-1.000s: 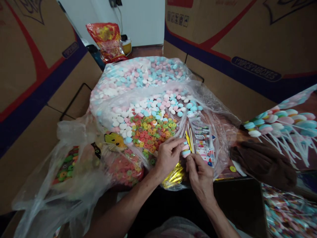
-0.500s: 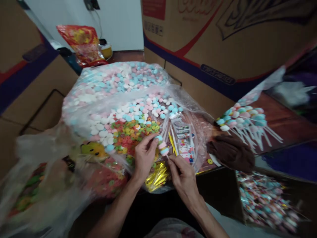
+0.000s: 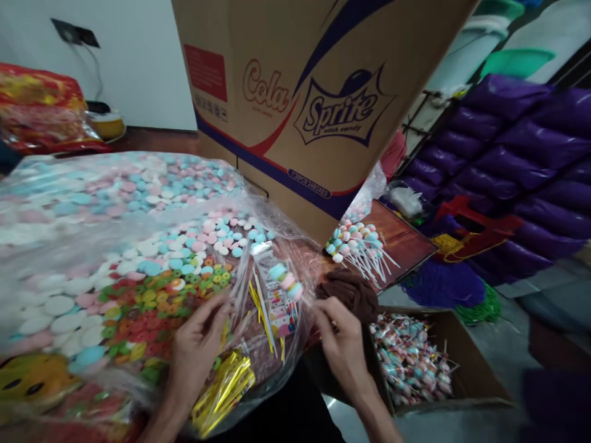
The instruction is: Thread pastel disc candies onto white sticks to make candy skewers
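My right hand (image 3: 341, 341) is closed in a pinch at the lower end of a candy skewer (image 3: 286, 282) of pink and blue pieces; its stick is barely visible. The skewer tilts up to the left over a printed clear packet (image 3: 279, 311). My left hand (image 3: 198, 344) has thumb and fingers together beside a pile of ring-shaped gummies (image 3: 152, 307); anything between the fingertips is hidden. Gold twist ties (image 3: 226, 391) lie between my hands. White sticks (image 3: 266, 317) and yellow strips rest beside the packet. Pastel candies (image 3: 221, 231) spread out of a large clear bag (image 3: 115, 215).
Behind stands a large cardboard box (image 3: 277, 154). Finished candy sticks (image 3: 355, 243) lie in a bunch at right, near a brown cloth (image 3: 348, 292). An open carton (image 3: 475, 363) of wrapped candies sits lower right. Purple packages (image 3: 517, 166) are stacked at far right.
The view has swung right, showing more of the carton and purple packages. My left hand has come away from the skewer's tip, and the hands are farther apart; the skewer stays by my right hand.
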`<state>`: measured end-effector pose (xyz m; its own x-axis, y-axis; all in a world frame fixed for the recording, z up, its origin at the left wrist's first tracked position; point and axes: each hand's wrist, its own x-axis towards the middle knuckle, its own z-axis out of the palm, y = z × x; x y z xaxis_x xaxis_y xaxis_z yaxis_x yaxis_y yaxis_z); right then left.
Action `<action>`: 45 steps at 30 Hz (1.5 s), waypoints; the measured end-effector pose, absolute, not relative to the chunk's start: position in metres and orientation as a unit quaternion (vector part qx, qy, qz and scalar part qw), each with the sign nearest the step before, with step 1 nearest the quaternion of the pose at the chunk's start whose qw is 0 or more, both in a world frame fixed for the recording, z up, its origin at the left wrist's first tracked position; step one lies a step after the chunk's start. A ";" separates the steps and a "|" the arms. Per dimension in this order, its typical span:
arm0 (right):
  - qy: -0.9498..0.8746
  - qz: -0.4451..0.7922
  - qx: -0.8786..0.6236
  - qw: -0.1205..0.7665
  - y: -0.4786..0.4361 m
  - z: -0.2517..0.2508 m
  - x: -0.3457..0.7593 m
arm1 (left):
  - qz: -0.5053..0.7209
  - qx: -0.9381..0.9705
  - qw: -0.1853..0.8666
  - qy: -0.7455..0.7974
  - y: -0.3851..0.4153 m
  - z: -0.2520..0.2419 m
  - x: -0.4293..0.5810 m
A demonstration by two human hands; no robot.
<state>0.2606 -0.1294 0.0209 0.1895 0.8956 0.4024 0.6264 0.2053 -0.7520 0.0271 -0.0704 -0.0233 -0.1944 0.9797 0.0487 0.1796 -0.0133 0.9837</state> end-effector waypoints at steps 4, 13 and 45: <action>-0.535 0.019 -0.698 0.475 -0.102 0.035 0.338 | 0.491 0.529 0.411 0.557 -0.068 -0.041 0.026; -0.488 -0.115 -0.817 0.284 -0.018 0.047 0.424 | 0.449 0.623 0.345 0.539 -0.064 -0.054 0.020; -0.678 0.048 -0.722 0.130 -0.073 -0.014 0.201 | 0.450 0.626 0.342 0.538 -0.078 -0.030 0.034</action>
